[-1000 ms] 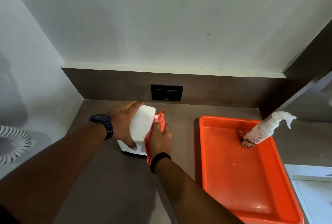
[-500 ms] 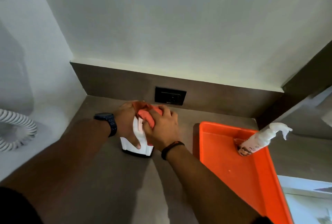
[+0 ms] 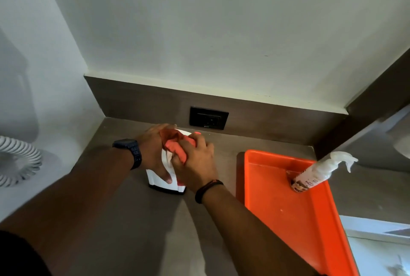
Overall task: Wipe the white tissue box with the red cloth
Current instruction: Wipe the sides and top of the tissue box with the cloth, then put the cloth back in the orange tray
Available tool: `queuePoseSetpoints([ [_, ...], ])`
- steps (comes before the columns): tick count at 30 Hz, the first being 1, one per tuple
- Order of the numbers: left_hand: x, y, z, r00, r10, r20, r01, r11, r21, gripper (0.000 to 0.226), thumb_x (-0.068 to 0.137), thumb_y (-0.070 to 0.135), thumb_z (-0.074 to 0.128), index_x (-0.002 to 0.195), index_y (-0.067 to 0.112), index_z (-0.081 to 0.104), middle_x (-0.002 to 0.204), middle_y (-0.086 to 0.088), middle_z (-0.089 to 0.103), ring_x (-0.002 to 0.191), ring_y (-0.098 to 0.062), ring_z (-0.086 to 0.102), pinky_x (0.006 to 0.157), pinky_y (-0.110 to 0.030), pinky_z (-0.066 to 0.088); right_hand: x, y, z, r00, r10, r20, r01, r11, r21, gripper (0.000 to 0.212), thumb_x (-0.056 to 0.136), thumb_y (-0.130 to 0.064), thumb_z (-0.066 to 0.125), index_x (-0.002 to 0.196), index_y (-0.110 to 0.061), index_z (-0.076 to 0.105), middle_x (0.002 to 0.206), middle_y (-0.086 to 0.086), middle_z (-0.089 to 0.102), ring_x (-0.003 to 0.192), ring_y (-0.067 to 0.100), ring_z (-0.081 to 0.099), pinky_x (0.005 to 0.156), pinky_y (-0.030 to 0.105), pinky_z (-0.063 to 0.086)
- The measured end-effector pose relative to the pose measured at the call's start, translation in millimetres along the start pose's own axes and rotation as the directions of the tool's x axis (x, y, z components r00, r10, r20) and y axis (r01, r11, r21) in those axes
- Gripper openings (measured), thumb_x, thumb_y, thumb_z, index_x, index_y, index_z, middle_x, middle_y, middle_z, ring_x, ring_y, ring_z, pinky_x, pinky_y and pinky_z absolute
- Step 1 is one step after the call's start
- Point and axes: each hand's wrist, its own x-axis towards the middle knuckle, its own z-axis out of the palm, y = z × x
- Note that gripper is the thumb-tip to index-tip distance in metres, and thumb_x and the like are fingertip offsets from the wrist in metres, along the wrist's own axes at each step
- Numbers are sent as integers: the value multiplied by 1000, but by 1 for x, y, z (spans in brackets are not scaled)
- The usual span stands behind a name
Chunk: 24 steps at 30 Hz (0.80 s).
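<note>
The white tissue box (image 3: 158, 178) stands upright on the brown counter, near the back wall. My left hand (image 3: 153, 153) grips its left side and top, thumb on the front face. My right hand (image 3: 195, 160) presses the bunched red cloth (image 3: 177, 146) against the top and upper right of the box. Both hands hide most of the box; only its lower front and dark base show.
An orange tray (image 3: 297, 220) lies to the right with a white pump bottle (image 3: 319, 171) standing in its far corner. A black wall socket (image 3: 208, 118) sits just behind the box. A white coiled cord (image 3: 17, 160) hangs at the left wall.
My right hand moved the red cloth from the box's right side up onto its top. My left hand kept its hold on the box.
</note>
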Motion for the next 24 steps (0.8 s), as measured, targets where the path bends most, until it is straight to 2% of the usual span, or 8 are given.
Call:
queuePoseSetpoints([
  [4, 1, 2, -1, 999, -47, 4, 47, 999, 15, 129, 18, 69, 83, 133, 33, 36, 138, 4, 45, 124, -22, 45, 107, -41, 38, 2, 12, -13, 988, 144, -52, -140, 988, 70, 41, 84, -36, 51, 119, -22, 66, 126, 15, 57, 112, 36, 51, 95, 43, 44],
  [8, -5, 15, -10, 987, -144, 71, 137, 986, 91, 141, 28, 57, 90, 144, 22, 18, 151, -4, 30, 136, -26, 30, 111, -41, 30, -12, 46, -37, 912, 363, -191, -320, 921, 222, 26, 81, -23, 61, 103, -19, 74, 105, 17, 65, 102, 34, 58, 91, 39, 46],
  [10, -5, 22, -10, 986, -145, 82, 132, 980, 149, 149, 27, 71, 83, 146, 21, 8, 157, -5, 18, 143, -26, 17, 116, -42, 22, -29, 67, -51, 856, 449, -255, -379, 882, 280, 25, 81, -23, 63, 102, -16, 73, 103, 15, 64, 100, 32, 58, 92, 41, 46],
  [12, -1, 36, -4, 999, -52, -18, 54, 985, 167, 147, 33, 91, 61, 148, 20, 1, 160, -5, 7, 146, -23, 4, 120, -42, 10, -48, 87, -66, 795, 515, -319, -438, 853, 286, 35, 79, -32, 58, 106, -15, 72, 108, 15, 62, 100, 33, 58, 93, 45, 46],
  [14, 7, 62, 4, 987, 81, -139, -60, 987, 149, 134, 48, 93, 48, 148, 17, 2, 160, -5, 5, 146, -21, 2, 120, -38, 5, -66, 106, -76, 762, 545, -351, -495, 839, 228, 44, 77, -37, 55, 112, -14, 70, 113, 17, 60, 103, 37, 57, 96, 48, 44],
  [17, 20, 114, 26, 960, 215, -180, -194, 973, 126, 114, 67, 80, 51, 148, 16, 3, 160, -5, 6, 146, -20, 3, 120, -37, 8, -93, 132, -82, 775, 546, -318, -561, 826, 50, 50, 79, -41, 51, 117, -14, 67, 116, 22, 59, 111, 40, 54, 99, 49, 38],
  [20, 31, 145, 69, 971, 205, -126, -195, 977, 91, 100, 78, 67, 50, 148, 15, 3, 160, -9, 8, 146, -22, 6, 120, -36, 6, -115, 154, -78, 812, 558, -172, -582, 796, -167, 50, 82, -46, 46, 126, -27, 58, 130, 16, 52, 116, 38, 49, 97, 46, 37],
  [24, 29, 164, 126, 990, 143, -3, -141, 983, 119, 100, 77, 68, 43, 148, 14, -2, 160, -12, 5, 146, -26, 6, 120, -40, 9, -134, 168, -66, 822, 568, 33, -497, 746, -444, 62, 89, -58, 41, 145, -36, 26, 157, 8, 23, 136, 39, 29, 105, 52, 35],
])
